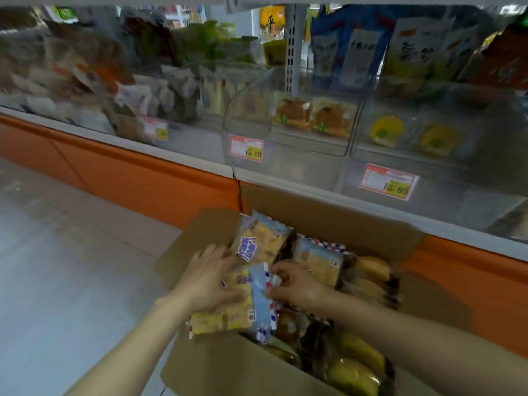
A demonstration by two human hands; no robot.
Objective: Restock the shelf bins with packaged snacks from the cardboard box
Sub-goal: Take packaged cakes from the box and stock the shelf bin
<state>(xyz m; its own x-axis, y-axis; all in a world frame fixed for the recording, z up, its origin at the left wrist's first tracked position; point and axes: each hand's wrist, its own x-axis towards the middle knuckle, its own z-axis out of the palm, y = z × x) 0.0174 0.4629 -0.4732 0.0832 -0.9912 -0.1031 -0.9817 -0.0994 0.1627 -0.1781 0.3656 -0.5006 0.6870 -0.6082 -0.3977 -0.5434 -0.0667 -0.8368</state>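
The restocking looks barely begun. The cardboard box [228, 367] stands on the floor [71, 252] against the shelf's orange base [160, 190] and is crowded with packaged snacks: blue-and-yellow packets toward its left side, darker and yellow ones toward its right. The left grip [211, 278] is clasped on a yellow packet [225, 314] raised over the box's near left corner. The right grip [294, 284] pinches the edge of a pale blue packet [261, 298] just beside it. Above, the middle shelf bin [300, 164] shows only two packets at its back, and the right bin [471, 178] two more, so nearly all the filling seems left to do.
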